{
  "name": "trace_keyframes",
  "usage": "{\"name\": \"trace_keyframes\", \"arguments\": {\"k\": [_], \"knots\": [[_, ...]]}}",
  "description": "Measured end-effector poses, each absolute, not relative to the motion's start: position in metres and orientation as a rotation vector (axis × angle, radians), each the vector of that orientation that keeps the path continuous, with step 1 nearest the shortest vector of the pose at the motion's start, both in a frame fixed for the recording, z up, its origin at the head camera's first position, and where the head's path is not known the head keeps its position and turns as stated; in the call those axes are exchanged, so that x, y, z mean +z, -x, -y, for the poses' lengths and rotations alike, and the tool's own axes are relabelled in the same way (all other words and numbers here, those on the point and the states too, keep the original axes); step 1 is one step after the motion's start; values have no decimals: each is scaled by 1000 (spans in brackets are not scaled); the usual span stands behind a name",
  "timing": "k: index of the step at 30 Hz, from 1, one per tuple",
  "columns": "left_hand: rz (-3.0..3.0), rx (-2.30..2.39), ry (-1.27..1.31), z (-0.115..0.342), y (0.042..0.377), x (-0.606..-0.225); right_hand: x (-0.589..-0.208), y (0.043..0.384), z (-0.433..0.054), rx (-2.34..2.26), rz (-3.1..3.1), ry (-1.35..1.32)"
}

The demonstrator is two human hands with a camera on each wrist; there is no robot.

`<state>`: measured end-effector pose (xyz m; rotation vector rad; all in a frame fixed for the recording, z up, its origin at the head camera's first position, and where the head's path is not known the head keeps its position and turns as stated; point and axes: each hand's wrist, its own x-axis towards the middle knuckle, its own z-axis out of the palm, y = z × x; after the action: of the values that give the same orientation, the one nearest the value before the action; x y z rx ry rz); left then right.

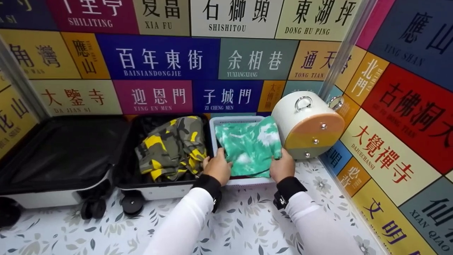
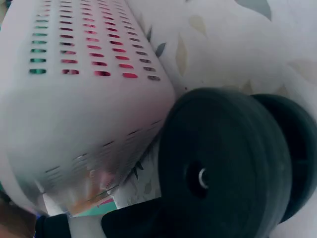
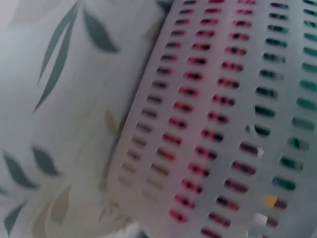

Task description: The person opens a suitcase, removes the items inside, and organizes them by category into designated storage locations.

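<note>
A green-and-white tie-dye garment (image 1: 247, 143) lies folded in a white plastic basket (image 1: 244, 181). My left hand (image 1: 217, 169) grips the garment's near left edge beside the basket rim. On the near right, my right hand (image 1: 283, 165) holds the garment's other edge, its fingers partly hidden by the cloth. The perforated basket wall (image 2: 89, 104) fills much of the left wrist view, where only a sliver of hand shows at the lower left. Red and green cloth shows through the holes of the basket wall (image 3: 198, 114) in the right wrist view.
An open suitcase (image 1: 155, 191) stands left of the basket, with a camouflage garment (image 1: 173, 148) in its near half. Its black wheels (image 1: 132, 205) face me. A round white case (image 1: 293, 109) with coloured drawers touches the basket's right side. Printed wall panels (image 1: 159, 56) rise behind.
</note>
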<state>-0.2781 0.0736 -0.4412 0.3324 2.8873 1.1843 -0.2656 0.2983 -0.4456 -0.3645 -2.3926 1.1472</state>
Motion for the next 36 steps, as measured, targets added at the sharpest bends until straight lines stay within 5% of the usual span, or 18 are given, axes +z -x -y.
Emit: {"name": "trace_keyframes", "arguments": {"k": [10,36], "knots": [[-3057,956,-492,-78,268,-448,-449,268,-313,1032,2616,311],[-2999,515,-428,-80,278,-460,-439,262,-322,207,3111,-96]]}}
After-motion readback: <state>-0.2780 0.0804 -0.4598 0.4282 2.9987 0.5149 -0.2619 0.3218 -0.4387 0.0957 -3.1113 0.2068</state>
